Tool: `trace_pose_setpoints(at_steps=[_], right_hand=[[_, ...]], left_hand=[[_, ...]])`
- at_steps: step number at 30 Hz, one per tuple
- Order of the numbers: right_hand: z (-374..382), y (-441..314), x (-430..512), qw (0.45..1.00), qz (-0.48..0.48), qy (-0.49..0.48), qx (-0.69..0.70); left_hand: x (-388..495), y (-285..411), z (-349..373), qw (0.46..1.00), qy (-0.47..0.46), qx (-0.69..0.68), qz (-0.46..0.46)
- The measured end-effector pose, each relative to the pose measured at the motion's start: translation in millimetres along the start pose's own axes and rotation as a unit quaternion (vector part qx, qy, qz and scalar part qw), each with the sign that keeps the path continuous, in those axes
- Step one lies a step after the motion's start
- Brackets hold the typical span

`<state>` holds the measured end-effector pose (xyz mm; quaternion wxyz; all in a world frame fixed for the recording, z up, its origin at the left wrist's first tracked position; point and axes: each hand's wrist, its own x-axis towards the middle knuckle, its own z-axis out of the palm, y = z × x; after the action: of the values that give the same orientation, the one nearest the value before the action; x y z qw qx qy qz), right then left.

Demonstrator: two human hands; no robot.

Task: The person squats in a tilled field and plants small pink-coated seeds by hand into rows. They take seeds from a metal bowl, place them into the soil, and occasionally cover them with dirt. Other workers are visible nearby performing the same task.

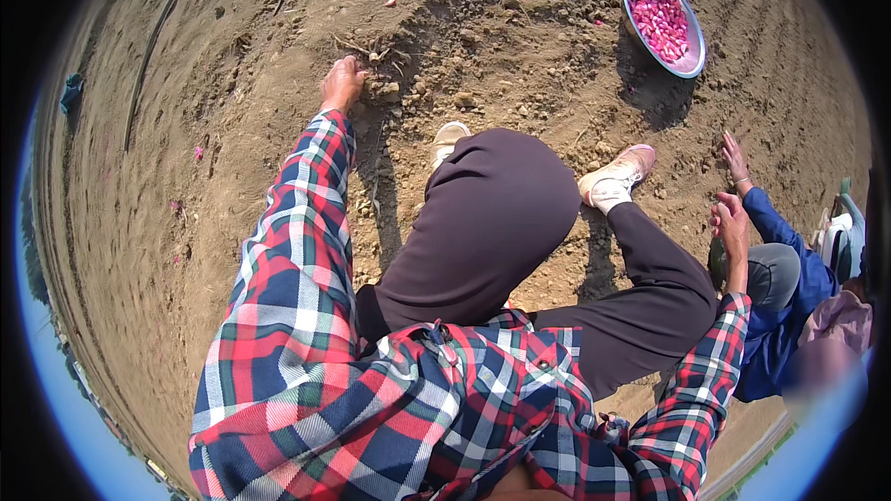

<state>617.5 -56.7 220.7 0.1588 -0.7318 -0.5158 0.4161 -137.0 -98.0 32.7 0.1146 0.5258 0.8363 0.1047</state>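
My left hand (pixel 343 85) reaches down to the soil at the upper left, its fingers bent beside a clump of dry stalks and roots (pixel 374 56). Whether the fingers hold anything is hidden. My right hand (pixel 731 223) is raised beside my right knee, fingers curled; what it may hold is too small to tell. A metal basin (pixel 698 49) with pink seeds or cloves stands on the soil at the upper right, away from both hands. A few pink pieces (pixel 391 3) lie scattered on the ground.
At the right sits a co-worker in blue clothing (pixel 773 223), one hand (pixel 735 156) stretched out near my right hand. A dark hose (pixel 150 49) runs over the soil at the upper left, near a dark blue-green object (pixel 71 93). My shoes (pixel 619 174) rest on cloddy soil.
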Motion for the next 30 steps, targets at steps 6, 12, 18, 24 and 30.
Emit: trace_pose_setpoints(at_steps=[6,12,18,24,30], right_hand=[[-6.8,7.6,15.3,0.995,-0.002,-0.038,0.089],[-21.7,26.5,22.4,0.991,-0.035,-0.074,0.103],[-32.6,43.2,39.2,0.989,-0.001,-0.088,0.123],[-9.4,17.7,16.1,0.994,-0.048,-0.014,0.094],[2.7,-13.4,-7.2,0.993,-0.056,0.074,0.074]], left_hand=[[-32.4,-35.9,-20.8,0.991,0.09,-0.098,-0.028],[-124.8,-61.5,-7.8,0.985,0.095,-0.132,-0.05],[-282.3,-34.1,27.8,0.957,-0.149,-0.247,0.02],[-340.7,-9.0,60.1,0.936,-0.261,-0.238,0.0],[-309.6,15.4,61.3,0.946,-0.291,-0.141,-0.022]])
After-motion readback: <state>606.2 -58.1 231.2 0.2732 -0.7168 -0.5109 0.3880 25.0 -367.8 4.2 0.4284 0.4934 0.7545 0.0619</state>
